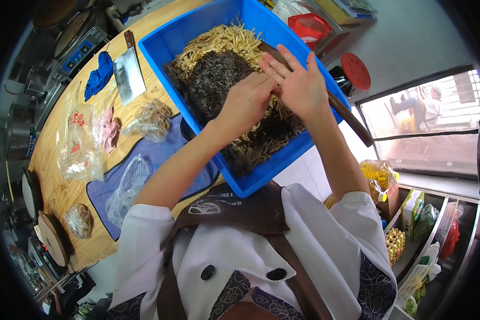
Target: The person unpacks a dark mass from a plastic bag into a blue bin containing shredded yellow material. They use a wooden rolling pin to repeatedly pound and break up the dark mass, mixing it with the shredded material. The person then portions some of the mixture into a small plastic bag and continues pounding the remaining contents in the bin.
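Observation:
A large blue plastic tub (164, 56) holds pale shredded strips (208, 38) and a heap of dark, fine shreds (220, 76). Above the food, my left hand (250, 98) is curled, back upward, its fingertips against my right hand and partly hidden. My right hand (300, 82) is palm up with its fingers spread and nothing on the palm. Behind it, a dark wooden stick (354, 122) slants from the food over the tub's right rim. On the wooden table (144, 28) left of the tub lies a cleaver (129, 74) beside a blue crumpled cloth (99, 76).
Plastic bags (78, 144), a pink cloth (111, 130), a bagged brown food (154, 120) and a purple-blue cloth (120, 184) lie on the table. Another bagged lump (78, 221) sits near its lower edge. At right are oil bottles (378, 172), egg trays (395, 244) and a red stool (356, 71). A person (426, 108) sits beyond the doorway.

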A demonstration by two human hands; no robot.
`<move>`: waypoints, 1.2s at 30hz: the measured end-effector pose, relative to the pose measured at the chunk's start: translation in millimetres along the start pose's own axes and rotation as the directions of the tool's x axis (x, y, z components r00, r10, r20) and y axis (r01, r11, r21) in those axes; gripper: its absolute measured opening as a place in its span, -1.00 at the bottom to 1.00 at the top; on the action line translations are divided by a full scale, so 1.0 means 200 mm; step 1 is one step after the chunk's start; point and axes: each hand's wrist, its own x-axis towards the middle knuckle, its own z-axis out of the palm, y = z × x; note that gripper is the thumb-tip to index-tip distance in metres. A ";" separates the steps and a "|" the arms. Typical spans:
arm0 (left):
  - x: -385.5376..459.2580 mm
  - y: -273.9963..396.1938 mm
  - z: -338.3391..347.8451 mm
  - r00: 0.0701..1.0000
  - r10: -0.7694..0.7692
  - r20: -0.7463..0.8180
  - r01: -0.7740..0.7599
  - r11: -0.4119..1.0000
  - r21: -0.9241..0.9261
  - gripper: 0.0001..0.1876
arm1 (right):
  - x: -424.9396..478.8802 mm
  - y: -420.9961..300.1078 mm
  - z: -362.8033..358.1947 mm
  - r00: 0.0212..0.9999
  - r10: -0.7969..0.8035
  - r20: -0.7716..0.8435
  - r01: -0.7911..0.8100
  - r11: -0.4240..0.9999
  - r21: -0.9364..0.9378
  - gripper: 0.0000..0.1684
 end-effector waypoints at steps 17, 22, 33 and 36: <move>0.07 -0.42 -0.32 0.543 -0.806 0.233 0.552 0.553 0.625 -0.23 | -0.17 -0.20 -0.36 0.908 -0.306 0.285 -0.027 -0.722 -0.692 -0.42; -0.04 -0.43 -0.24 0.673 -0.714 0.196 0.688 0.701 0.189 0.02 | -0.18 -0.19 -0.35 0.898 -0.315 0.308 0.067 -0.593 -0.803 -0.45; -0.04 -0.32 -0.12 0.576 -0.817 0.006 0.813 0.573 -0.104 0.00 | -0.19 -0.18 -0.16 0.862 -0.311 0.400 0.258 -0.411 -0.874 -0.49; 0.09 -0.26 -0.18 0.658 -0.739 -0.146 0.752 0.654 0.079 -0.10 | -0.19 -0.20 -0.12 0.851 -0.343 0.397 0.245 -0.410 -0.879 -0.47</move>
